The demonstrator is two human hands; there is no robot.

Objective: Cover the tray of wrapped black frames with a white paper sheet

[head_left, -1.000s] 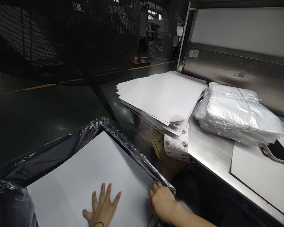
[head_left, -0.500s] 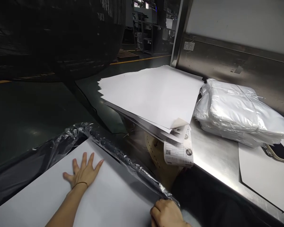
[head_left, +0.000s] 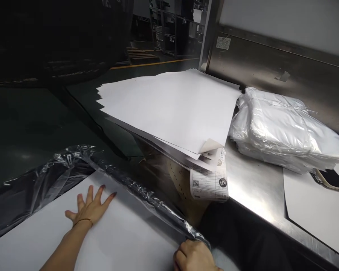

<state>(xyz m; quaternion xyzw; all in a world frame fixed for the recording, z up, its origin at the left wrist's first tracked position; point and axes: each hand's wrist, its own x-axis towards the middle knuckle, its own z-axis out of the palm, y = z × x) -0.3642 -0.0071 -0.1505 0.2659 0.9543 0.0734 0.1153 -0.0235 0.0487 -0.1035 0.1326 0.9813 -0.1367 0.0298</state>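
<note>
Left grip, spread wide, pressed flat on a large white sheet; right grip, curled narrow over the film-wrapped edge beside that sheet. Farther off, on the steel counter, a stack of white sheets, overhanging, and a bagged white pack just beside it.

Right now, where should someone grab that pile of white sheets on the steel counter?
Probably at the near corner of the white sheets, from the front with the right hand: it overhangs the steel counter, so the hand can slip underneath.
</note>
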